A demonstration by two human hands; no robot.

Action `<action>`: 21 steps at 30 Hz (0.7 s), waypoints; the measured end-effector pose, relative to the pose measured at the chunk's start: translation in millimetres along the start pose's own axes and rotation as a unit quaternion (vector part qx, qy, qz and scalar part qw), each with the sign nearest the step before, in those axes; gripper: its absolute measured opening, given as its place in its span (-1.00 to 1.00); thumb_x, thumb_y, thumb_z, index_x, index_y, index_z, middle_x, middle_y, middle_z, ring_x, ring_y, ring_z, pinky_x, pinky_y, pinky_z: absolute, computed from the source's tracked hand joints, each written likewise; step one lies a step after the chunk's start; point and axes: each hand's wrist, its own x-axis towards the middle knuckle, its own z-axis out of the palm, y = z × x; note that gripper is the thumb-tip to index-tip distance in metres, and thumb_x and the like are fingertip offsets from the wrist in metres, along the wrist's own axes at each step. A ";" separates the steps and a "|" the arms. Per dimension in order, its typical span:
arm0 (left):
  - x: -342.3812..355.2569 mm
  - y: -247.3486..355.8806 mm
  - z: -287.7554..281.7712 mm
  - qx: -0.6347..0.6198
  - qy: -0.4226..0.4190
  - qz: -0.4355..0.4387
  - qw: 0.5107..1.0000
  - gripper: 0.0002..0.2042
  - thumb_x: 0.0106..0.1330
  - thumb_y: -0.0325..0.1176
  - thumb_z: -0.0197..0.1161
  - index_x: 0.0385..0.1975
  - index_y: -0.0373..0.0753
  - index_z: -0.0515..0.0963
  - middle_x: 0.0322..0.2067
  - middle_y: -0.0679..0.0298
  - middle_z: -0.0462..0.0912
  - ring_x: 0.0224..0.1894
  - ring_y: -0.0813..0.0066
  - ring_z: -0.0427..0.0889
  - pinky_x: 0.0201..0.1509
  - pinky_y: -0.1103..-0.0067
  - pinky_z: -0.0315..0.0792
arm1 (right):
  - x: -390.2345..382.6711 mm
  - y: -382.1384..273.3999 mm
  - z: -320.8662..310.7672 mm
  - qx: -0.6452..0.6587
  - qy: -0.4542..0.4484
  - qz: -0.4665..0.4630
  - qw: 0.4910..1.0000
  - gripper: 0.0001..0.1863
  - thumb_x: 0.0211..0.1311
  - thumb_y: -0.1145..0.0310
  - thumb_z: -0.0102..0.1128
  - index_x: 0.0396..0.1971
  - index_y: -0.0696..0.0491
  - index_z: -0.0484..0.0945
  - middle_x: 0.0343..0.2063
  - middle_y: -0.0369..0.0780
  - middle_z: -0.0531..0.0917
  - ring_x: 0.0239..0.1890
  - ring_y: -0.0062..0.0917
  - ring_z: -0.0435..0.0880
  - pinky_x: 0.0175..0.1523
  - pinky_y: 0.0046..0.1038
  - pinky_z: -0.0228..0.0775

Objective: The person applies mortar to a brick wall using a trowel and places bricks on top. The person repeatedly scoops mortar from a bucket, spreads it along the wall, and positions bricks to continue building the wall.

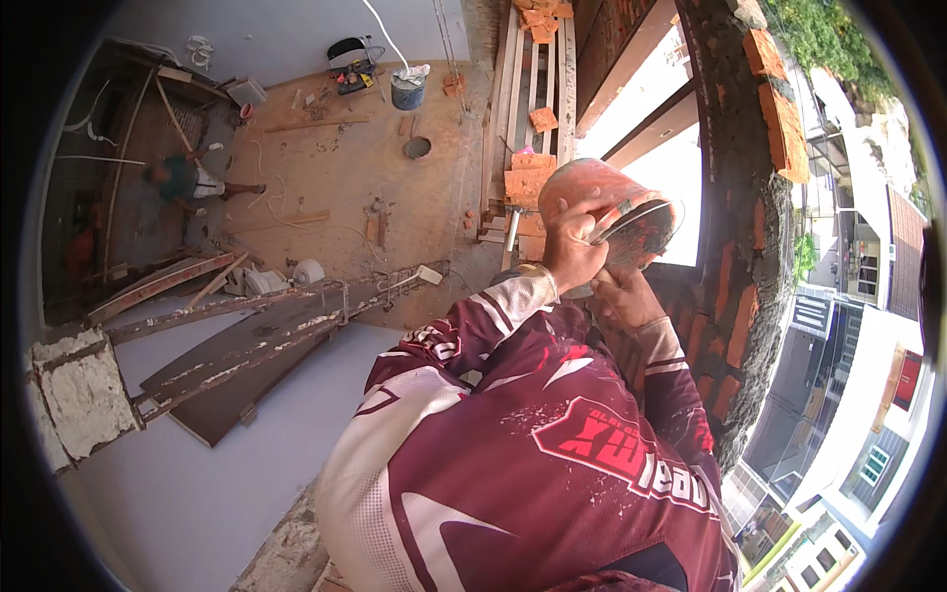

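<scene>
A worn orange-red bucket is held tipped on its side in front of me, with a thin wire handle and grey smears around its rim. My left hand grips its side, fingers spread up over the wall. Just below, my right hand is closed at the bucket's lower edge. Its fingertips are partly hidden, and I cannot make out whether anything else is in them. Beside the bucket, orange bricks are stacked on wooden planks.
A brick wall edge with mortar runs along my right, houses beyond it. Far below left lies a floor with a dark bucket, a round pan and tools. A person in green is there. A rusty beam crosses at left.
</scene>
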 end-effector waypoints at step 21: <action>-259.5 -272.1 -115.7 0.026 0.349 -0.706 0.616 -0.34 0.22 -0.04 0.40 0.22 -0.36 0.44 0.18 0.00 0.63 0.15 0.03 0.68 0.21 0.29 0.57 | -21.5 46.1 -10.8 -0.017 0.088 0.019 0.996 -0.74 0.36 0.37 0.20 -0.08 0.22 0.66 -0.49 -0.33 0.61 -0.60 -0.67 0.53 -0.50 -0.51 0.49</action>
